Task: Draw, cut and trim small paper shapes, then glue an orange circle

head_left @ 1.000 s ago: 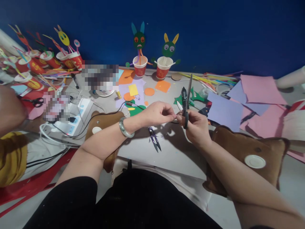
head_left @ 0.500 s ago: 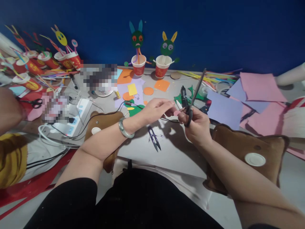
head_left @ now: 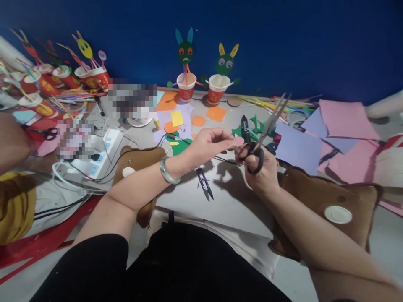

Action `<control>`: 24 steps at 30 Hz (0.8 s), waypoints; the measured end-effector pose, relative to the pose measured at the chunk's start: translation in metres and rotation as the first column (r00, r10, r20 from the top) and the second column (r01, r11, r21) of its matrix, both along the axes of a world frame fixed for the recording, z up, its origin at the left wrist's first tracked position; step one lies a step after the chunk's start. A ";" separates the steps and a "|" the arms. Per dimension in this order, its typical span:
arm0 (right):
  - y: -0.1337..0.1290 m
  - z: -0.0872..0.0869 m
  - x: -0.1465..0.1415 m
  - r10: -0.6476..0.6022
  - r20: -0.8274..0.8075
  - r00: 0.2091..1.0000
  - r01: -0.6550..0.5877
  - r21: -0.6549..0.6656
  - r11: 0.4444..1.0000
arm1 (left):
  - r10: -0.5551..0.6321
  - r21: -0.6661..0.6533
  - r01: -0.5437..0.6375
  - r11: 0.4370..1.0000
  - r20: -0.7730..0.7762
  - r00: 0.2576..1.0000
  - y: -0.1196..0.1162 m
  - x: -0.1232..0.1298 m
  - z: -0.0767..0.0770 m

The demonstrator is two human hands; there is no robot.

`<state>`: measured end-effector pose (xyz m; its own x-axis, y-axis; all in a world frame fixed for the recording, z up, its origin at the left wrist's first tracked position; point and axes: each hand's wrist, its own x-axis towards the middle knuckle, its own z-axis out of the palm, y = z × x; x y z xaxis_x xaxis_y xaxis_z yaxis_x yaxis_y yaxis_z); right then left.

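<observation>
Left hand (head_left: 206,147) pinches one pink disc (head_left: 238,141); right hand (head_left: 263,173) grips one scissors (head_left: 263,136), blades parted. Two red cups (head_left: 186,91) far centre; cup cluster (head_left: 101,79) far left, perhaps seven.

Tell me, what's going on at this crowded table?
Someone is doing papercraft by hand. The left hand holds a small pink paper disc at its fingertips, while the right hand holds scissors, their blades slightly parted and pointing away from the person. A pair of dark snips lies on the table in front. Farther back stand two red-and-white cups with green faces above them.
</observation>
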<state>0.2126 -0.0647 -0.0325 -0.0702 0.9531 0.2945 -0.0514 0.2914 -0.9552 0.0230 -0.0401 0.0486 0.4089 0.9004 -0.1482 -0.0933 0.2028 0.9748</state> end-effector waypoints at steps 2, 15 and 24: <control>-0.002 0.005 -0.001 0.108 0.039 0.993 -0.108 -0.010 0.994 | 0.029 -0.011 -0.028 1.000 0.044 0.999 0.001 -0.001 -0.002; -0.008 0.012 -0.007 0.286 0.187 0.940 -0.264 -0.134 0.955 | 0.046 -0.165 -0.009 0.986 0.225 0.973 0.003 0.000 -0.013; -0.009 0.006 -0.010 0.258 0.168 0.951 -0.240 -0.115 0.964 | 0.066 -0.211 -0.018 0.977 0.222 0.973 -0.001 0.004 -0.010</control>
<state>0.2031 -0.0740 -0.0269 -0.3526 0.9208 0.1666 0.0645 0.2015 -0.9774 0.0274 -0.0412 0.0391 0.4155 0.8774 -0.2401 -0.3194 0.3878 0.8646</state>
